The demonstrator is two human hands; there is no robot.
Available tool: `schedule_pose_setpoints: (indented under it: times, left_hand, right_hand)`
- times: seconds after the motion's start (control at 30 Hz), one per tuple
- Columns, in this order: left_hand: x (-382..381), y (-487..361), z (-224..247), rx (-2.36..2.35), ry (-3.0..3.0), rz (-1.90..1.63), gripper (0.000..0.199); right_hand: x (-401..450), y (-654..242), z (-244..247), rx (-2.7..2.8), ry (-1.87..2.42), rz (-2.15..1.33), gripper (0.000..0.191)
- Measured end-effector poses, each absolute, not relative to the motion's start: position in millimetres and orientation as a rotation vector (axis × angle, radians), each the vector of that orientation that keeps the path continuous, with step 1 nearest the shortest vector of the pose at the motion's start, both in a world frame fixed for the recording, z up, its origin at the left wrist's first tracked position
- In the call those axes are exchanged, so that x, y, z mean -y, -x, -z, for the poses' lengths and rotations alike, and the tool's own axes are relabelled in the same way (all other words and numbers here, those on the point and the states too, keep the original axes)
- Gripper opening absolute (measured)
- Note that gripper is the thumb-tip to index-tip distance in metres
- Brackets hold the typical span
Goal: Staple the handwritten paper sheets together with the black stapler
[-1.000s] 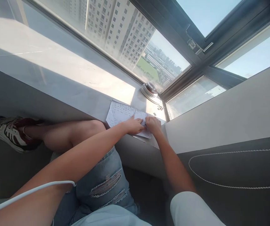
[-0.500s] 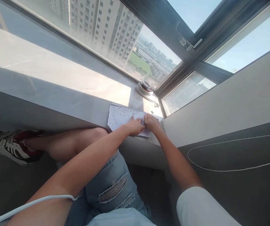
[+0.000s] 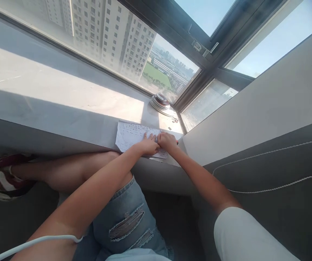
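A white notebook (image 3: 130, 136) covered in handwriting lies on the window ledge near its front edge. My left hand (image 3: 149, 145) rests flat on the page with its fingers spread, steadying nothing but the paper beneath. Right beside it, touching or nearly touching, my right hand (image 3: 167, 140) is closed over the page's right part. From the outer side of that fist pokes the dark, reddish end of a pen (image 3: 177, 142). Its writing tip is hidden by my hands.
Behind the notebook, a stack of round metal lids or dishes (image 3: 160, 102) stands in the window corner, with small bits (image 3: 174, 120) beside it. A wall (image 3: 226, 116) rises at the right, with a beaded cord (image 3: 275, 189) hanging there. A white cable (image 3: 44, 239) crosses my left arm.
The view has shifted, so the ledge and notebook sit further left. My right hand has turned slightly and the pen's end now shows. My left hand stays on the page.
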State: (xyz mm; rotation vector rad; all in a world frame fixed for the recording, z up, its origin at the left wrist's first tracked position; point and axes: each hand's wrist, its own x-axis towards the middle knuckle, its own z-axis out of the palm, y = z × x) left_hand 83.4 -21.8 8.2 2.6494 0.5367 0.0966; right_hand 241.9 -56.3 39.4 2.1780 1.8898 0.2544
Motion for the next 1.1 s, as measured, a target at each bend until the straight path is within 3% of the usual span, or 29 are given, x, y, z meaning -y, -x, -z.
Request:
schedule_pose_setpoints:
  times: [0.37, 0.6, 0.73, 0.87, 1.1]
  left_hand:
    - [20.0, -70.2, 3.4, -0.598, -2.735, -0.131, 0.037]
    - [23.0, -65.2, -2.6, -0.634, -2.816, -0.071, 0.046]
    - [22.0, -64.1, -2.1, -0.584, -2.832, -0.104, 0.046]
    - [19.7, -65.6, 2.7, -0.548, -2.842, -0.172, 0.044]
    - [28.3, -65.2, -0.5, -0.351, -2.883, -0.571, 0.02]
  right_hand:
    - [53.1, -240.1, -39.5, -2.19, -2.329, -0.124, 0.038]
    - [91.6, -320.1, -30.0, -2.779, -2.205, 0.191, 0.028]
    - [121.9, -346.9, 1.1, -2.59, -2.676, 0.042, 0.023]
    - [123.1, -328.6, -3.5, -2.15, -3.208, -0.328, 0.025]
    - [61.6, -248.9, -24.7, -2.446, -2.97, 0.099, 0.021]
